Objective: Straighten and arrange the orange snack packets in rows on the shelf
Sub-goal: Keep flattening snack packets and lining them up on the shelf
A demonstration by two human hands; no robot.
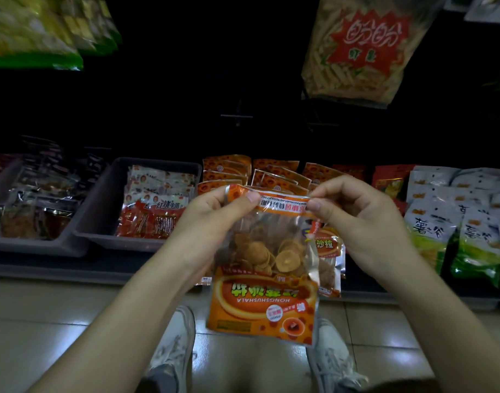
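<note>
Head view showed the left hand (214, 214) and right hand (353, 219) both pinching one orange packet (264, 282) by its top edge, above the shelf's front edge (73, 268).

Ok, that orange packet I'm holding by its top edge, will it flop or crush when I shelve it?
Probably floppy: the orange packet hangs limp, pinched by the left hand and right hand. Likely light, since fingertips alone carry it. Its thin crisps look fragile; avoid pressing.
</note>
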